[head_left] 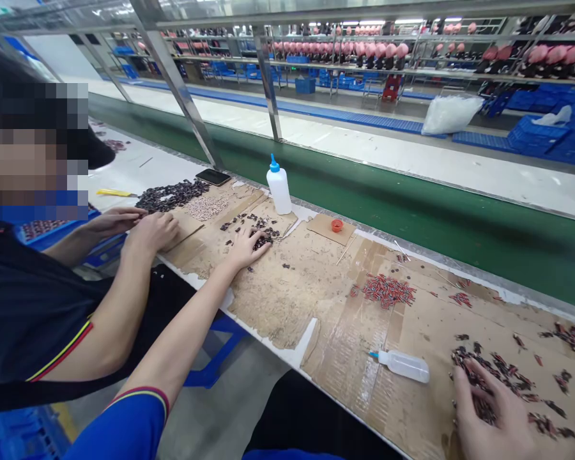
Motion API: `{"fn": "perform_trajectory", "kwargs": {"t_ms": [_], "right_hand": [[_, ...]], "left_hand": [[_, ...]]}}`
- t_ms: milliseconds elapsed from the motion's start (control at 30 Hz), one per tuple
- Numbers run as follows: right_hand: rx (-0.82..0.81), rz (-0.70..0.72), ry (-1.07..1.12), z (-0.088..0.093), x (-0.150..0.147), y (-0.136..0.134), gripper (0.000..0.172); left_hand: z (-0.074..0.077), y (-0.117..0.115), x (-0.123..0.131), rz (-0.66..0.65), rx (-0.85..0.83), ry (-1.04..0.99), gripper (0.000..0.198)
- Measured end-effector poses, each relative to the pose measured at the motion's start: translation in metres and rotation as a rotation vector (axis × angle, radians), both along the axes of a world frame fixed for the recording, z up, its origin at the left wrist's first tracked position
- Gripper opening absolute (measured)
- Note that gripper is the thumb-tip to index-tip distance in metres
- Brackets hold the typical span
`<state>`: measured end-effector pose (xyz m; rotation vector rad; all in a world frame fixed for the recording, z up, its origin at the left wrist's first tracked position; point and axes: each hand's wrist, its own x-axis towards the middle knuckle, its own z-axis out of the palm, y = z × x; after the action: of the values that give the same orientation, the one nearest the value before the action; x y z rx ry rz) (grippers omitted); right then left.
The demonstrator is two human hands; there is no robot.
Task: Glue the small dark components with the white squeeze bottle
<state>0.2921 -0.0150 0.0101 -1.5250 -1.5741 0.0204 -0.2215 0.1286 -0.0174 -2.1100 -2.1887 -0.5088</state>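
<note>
Many small dark pieces [503, 372] lay on the worktop [287, 300] under my right hand [496, 421], fingers spread, gripping nothing; my left hand [245, 249] pressed a far pile [264, 243] likewise. A careless sweep could push pieces against the lying bottle [405, 365].

You have no legible text, label, brand, number or sign in view. The upright white bottle [278, 188] shows a blank face. The phone [213, 176] to its left and the small lying bottle [405, 365] well to its right bear no readable marking.
</note>
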Motion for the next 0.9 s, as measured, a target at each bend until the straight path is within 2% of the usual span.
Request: {"fn": "perform_trajectory", "kwargs": {"t_ms": [100,200,300,400,467,533,667,733,800,900], "right_hand": [[0.094,0.229,-0.25,0.008,-0.018,0.011,0.033],[0.017,0.431,-0.385,0.003,-0.025,0.018,0.047],[-0.107,0.479,-0.427,-0.007,-0.026,0.019,0.056],[-0.149,0.481,-0.426,-0.013,-0.026,0.018,0.044],[-0.135,0.481,-0.418,-0.015,-0.028,0.017,0.037],[-0.114,0.474,-0.406,-0.016,-0.029,0.017,0.037],[-0.078,0.471,-0.364,-0.017,-0.03,0.016,0.036],[-0.056,0.472,-0.332,-0.017,-0.03,0.014,0.035],[-0.02,0.456,-0.298,-0.016,-0.031,0.013,0.034],[0.042,0.425,-0.23,-0.014,-0.033,0.012,0.034]], "left_hand": [[-0.002,0.001,0.002,-0.024,0.0,0.079,0.034],[0.0,0.0,0.003,-0.004,-0.009,0.111,0.034],[0.008,-0.001,0.006,-0.004,-0.007,0.142,0.033],[0.021,-0.004,0.021,-0.076,-0.001,0.153,0.029],[0.027,-0.01,0.044,-0.168,0.006,0.151,0.027],[0.028,-0.023,0.077,-0.296,0.007,0.141,0.026],[0.016,-0.058,0.154,-0.568,-0.016,0.125,0.024],[0.009,-0.073,0.184,-0.718,0.032,0.128,0.028],[0.006,-0.082,0.203,-0.754,0.076,0.114,0.031],[0.01,-0.087,0.212,-0.766,0.073,0.027,0.032]]}}
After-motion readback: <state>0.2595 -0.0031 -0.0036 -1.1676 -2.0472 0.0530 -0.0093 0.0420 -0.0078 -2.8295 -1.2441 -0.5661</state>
